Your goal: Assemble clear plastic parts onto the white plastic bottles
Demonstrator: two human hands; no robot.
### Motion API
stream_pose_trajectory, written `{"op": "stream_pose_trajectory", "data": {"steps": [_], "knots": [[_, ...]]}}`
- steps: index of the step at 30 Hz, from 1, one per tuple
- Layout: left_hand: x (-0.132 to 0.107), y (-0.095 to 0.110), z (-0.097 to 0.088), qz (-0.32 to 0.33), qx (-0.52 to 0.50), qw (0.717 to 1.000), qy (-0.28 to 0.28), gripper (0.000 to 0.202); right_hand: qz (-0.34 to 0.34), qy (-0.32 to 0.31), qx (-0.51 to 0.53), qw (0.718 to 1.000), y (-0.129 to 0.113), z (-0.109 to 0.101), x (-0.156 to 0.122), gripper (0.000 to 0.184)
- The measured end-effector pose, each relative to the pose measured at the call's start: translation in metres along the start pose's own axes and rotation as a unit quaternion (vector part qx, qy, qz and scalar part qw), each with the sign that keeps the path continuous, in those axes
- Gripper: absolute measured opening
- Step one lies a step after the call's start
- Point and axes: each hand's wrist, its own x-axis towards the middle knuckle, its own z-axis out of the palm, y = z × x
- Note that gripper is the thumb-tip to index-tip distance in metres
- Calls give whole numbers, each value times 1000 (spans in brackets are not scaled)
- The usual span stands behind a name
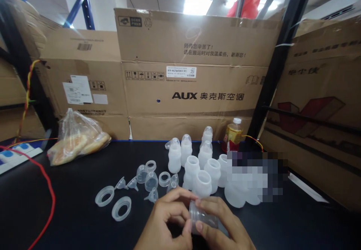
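Note:
My right hand grips a clear plastic cap low in the middle of the view. My left hand is curled against the cap's open end, its fingertips pinched on the rim. Just beyond my hands stands a group of translucent white baby bottles, some open, some capped. Left of them lie several clear teats and small domes and two loose screw rings on the black table.
A plastic bag of bread lies at the back left. A yellow-labelled drink bottle stands behind the baby bottles. Cardboard boxes wall off the back and right. A red cable and a white power strip sit at left.

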Motion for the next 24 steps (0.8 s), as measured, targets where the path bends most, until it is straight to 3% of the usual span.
{"op": "stream_pose_trajectory", "data": {"steps": [5,7,11,15,20,22,24], "knots": [[3,10,-6,107,113,987,38,19,2,33,-36,999,11,11,-17,17],[4,15,-9,139,145,979,40,23,22,33,-38,998,10,11,-15,25],[3,13,-9,224,107,968,39,19,30,11,-27,999,6,4,-8,40],[3,5,-5,224,82,971,27,19,18,21,36,999,11,8,-15,34],[5,16,-7,198,69,978,11,23,15,8,73,997,20,17,-37,59],[6,22,-8,186,84,979,16,24,59,10,74,995,17,17,-39,44],[6,23,-8,175,87,980,30,25,167,-5,82,982,8,14,-36,22]]}}
